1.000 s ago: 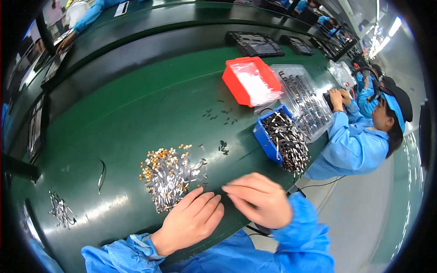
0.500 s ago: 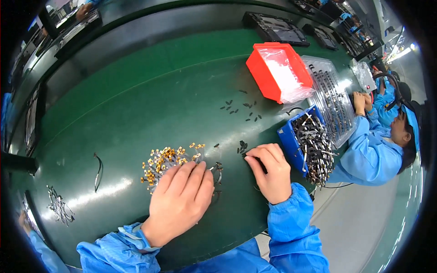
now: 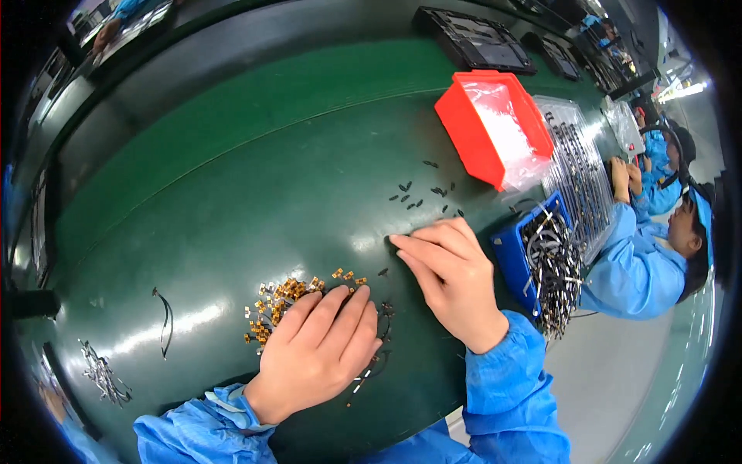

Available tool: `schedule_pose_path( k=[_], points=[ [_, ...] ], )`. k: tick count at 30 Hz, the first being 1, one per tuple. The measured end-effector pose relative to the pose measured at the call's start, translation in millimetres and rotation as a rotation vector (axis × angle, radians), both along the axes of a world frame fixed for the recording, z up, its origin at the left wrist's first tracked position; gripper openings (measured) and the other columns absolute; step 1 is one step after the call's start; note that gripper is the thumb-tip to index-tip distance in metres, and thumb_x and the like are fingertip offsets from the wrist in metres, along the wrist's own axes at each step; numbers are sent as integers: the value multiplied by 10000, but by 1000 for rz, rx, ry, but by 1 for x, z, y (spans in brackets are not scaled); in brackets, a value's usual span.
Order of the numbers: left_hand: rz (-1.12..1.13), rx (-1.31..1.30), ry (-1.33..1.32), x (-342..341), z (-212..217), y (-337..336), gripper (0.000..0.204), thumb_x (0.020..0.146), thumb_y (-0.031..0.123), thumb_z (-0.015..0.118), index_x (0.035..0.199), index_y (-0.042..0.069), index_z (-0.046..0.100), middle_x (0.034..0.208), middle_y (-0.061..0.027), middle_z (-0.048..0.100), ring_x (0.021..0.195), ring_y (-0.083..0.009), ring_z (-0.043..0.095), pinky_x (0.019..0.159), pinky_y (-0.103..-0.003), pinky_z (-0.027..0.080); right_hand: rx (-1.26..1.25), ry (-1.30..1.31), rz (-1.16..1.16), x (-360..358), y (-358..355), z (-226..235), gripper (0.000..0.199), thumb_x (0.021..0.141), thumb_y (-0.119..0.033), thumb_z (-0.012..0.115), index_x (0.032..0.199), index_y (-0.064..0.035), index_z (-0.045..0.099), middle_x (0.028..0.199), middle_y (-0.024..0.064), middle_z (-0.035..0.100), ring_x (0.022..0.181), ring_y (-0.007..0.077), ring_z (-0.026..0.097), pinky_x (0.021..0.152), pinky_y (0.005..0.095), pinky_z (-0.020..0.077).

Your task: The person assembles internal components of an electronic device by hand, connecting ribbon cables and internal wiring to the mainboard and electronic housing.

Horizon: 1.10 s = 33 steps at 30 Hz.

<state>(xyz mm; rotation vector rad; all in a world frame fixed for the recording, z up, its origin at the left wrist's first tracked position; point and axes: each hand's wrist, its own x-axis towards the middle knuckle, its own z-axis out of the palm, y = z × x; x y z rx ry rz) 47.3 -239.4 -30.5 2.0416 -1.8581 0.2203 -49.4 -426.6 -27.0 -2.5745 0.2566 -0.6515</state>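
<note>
1. Pile of small gold and silver parts (image 3: 282, 305) lies on the green table (image 3: 255, 178), partly under the left hand (image 3: 321, 352), spilling out beyond its fingertips and to its left.
2. Left hand: palm down, fingers together and flat, pressed over the near edge of the pile.
3. Right hand (image 3: 452, 274): palm down just right of the left hand, fingers extended and close together, fingertips on the table; cannot tell if anything is pinched beneath.
4. Small dark pieces (image 3: 421, 197) scattered just beyond the right fingertips.
5. Blue bin (image 3: 514, 263) of dark wires sits beside the right hand, on its right.
6. Red bin (image 3: 471, 127) with a clear bag stands farther out, beyond the blue bin.
7. Loose black wire (image 3: 164, 309) lies well left of the left hand.
8. Co-worker in a blue coat (image 3: 634, 263) at far right.
</note>
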Motion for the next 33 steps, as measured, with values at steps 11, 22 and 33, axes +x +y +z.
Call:
schedule_pose_path(
  k=[11,22,33],
  points=[
    [12,3,76,1,-6,4,358,794,296,638,1058,56,672,1176,-77,654,1083,-232,592,912,-383,466,0,55,-23,8,-1,-3,186,698,6,776,863,-44,708,836,80,644,823,267,585,763,347,494],
    [9,-47,-145,1,-9,4,333,899,429,561,911,105,636,1080,-88,687,944,-136,566,791,-260,431,10,105,199,11,11,-8,213,684,-61,748,882,-78,670,909,32,601,911,244,570,746,346,433],
    [-17,61,-269,0,-5,7,325,909,439,535,931,128,630,1144,-81,687,901,-128,567,761,-263,391,-224,200,222,-1,21,8,338,676,-135,664,1003,-66,717,959,14,612,1003,225,560,889,415,455]
  ],
)
